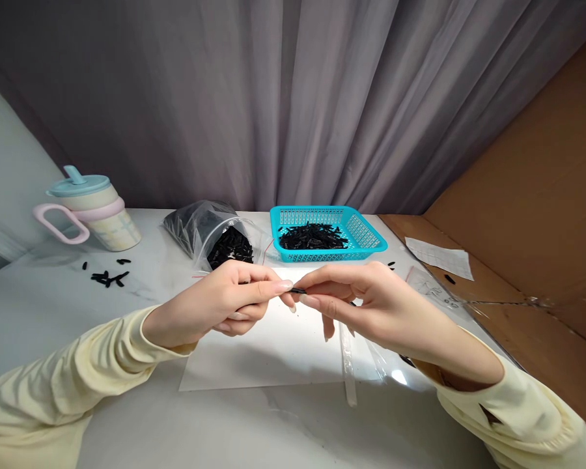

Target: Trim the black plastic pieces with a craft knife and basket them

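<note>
- Pinches a slender black piece (297, 290) between thumb and fingertips at both ends: left hand (227, 298) on one end, right hand (368, 298) on the other, digits drawn almost together, with only a short dark stretch showing.
- Holds it level, or nearly so, above a white sheet (264, 361) on a marbled tabletop (141, 417), on the near side of a turquoise perforated basket (364, 228).
- Looks very light, judging by its thinness and the delicate pinch; seems stiff rather than floppy, though impossible to confirm with so much hidden.
- Could prove slick and easy to drop; might snap or bend if squeezed hard at the middle.
- Calls for fingertips close to the ends, thumb opposed to forefinger, with light pressure.
- Resembles the black pieces (312, 238) heaped in the basket, and others spilling toward the mouth of a clear plastic bag (185, 225) or scattered near a lidded tumbler (111, 225).
- Bears no readable brand or marking on the exposed part.
- Shows only pale checks on the tumbler, no legible lettering.
- Reveals faint lines on a paper slip (439, 258) at the right; too indistinct to read.
</note>
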### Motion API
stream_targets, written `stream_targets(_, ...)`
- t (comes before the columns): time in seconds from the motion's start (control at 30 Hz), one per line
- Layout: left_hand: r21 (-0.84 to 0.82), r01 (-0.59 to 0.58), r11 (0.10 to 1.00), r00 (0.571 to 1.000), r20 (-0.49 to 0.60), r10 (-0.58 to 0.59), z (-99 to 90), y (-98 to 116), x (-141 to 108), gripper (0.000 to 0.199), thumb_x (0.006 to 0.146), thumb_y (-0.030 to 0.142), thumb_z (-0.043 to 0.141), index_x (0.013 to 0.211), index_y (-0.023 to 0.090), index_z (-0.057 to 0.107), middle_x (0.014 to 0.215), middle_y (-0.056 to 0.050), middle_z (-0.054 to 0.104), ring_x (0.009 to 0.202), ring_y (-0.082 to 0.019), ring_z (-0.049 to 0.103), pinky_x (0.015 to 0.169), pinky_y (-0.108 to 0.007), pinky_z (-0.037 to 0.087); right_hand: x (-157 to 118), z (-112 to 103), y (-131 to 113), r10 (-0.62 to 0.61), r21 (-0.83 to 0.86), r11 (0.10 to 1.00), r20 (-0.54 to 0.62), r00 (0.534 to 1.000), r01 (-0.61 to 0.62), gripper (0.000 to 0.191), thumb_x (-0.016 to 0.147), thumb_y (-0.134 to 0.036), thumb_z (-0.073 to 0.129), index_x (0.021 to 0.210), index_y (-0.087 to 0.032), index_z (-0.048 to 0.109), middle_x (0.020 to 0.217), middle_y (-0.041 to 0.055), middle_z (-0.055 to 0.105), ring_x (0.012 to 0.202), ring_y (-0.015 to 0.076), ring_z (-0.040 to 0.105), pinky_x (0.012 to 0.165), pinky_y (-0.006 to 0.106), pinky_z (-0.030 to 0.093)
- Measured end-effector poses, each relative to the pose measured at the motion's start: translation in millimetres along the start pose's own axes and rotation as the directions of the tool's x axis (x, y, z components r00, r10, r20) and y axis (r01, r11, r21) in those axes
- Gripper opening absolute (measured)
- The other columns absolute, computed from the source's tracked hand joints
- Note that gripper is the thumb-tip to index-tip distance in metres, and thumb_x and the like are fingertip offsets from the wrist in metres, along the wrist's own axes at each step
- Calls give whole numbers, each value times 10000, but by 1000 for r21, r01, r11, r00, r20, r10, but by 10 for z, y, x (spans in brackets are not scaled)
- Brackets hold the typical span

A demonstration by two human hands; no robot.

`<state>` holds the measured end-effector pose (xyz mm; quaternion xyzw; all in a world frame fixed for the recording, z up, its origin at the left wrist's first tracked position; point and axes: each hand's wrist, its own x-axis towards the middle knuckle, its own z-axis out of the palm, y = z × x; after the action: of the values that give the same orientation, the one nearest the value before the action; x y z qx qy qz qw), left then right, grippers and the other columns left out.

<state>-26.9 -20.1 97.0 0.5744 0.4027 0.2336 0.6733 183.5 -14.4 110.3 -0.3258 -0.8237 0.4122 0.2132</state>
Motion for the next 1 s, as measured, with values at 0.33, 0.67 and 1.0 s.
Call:
stream_targets(0.33,-4,6,1000,1000,20,-5,13,-6,-7,260,864,382,523,794,159,636,447,99,194,397,-20,150,354,-149,155,11,-13,-21,58,46,997,97,994,-63,256,923,-287,427,929,-142,639,772,24,639,538,75,615,411,155,397)
stream_targets(0.67,-55,50,997,998,48,-48,15,2,-15,260,854,388,539,801,159,650,443,98,194,383,-12,141,342,-142,134,18,-71,-37,122,277,944,208,971,-178,223,917,-224,441,948,-121,636,767,31,651,520,53,593,354,104,368)
stream_targets(1.0,-151,108,983,992,84,-96,7,18,-10,242,843,370,560,793,153,655,434,101,191,369,-4,118,321,-123,105,1,-86,-57,111,305,934,241,964,-184,242,930,-242,417,941,-127,630,943,60,653,551,53,605,393,119,395)
